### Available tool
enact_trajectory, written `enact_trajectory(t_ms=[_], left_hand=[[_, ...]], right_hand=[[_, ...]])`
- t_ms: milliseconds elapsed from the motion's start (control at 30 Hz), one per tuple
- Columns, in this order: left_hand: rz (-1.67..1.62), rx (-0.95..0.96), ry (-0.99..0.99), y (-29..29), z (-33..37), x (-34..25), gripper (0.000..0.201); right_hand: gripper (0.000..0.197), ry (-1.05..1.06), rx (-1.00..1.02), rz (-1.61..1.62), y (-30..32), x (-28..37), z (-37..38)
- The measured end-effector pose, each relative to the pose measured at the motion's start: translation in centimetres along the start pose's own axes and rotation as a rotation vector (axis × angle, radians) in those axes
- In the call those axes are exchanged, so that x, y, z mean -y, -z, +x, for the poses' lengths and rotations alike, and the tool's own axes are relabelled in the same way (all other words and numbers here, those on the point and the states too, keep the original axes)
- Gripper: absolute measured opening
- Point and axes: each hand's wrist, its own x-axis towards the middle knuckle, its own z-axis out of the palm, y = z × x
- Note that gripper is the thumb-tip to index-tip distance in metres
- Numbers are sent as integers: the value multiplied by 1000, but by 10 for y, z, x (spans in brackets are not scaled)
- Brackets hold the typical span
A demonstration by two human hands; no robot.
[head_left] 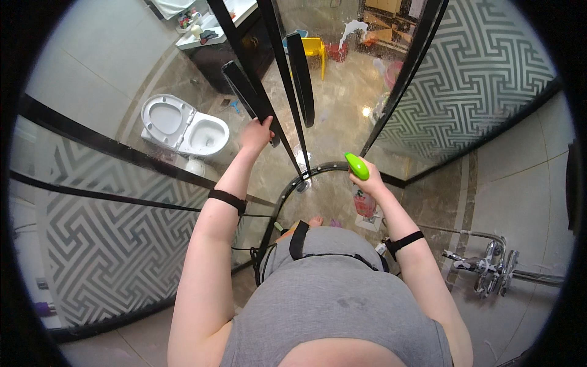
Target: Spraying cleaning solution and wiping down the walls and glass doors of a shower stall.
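My left hand (257, 133) is closed around the lower part of a long black door handle (239, 88) on a glass shower door. Beside it, a second black handle (301, 79) sits on the neighbouring door, untouched. My right hand (371, 178) grips a spray bottle by its neck, below the bright green spray head (356, 166). The bottle's clear body with a red label (365, 205) hangs under that hand. White foam (353, 32) clings to the glass of the right-hand door, farther off.
Patterned glass panels (477, 85) in black frames curve around me. A chrome shower mixer (494, 266) is fixed to the wall at right. Past the glass at left stand a white toilet (208, 136) and a washbasin (241, 12). A yellow stool (315, 48) stands beyond the doors.
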Motion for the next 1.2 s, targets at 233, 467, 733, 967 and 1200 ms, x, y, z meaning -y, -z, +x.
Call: enact_trajectory(t_ms=[233, 467, 733, 967, 1200], left_hand=[[-34, 11, -73, -20, 16, -16, 42], [12, 4, -83, -24, 25, -38, 40], [106, 13, -69, -28, 31, -32, 41], [295, 175, -187, -31, 2, -47, 52], [178, 476, -302, 14, -69, -34, 45]], right_hand=[[26, 118, -54, -17, -2, 52, 21], [22, 278, -153, 164, 25, 126, 52], [30, 474, -247, 220, 63, 197, 79], [29, 594, -546, 49, 124, 240, 91], [25, 624, -852, 451, 247, 246, 106]])
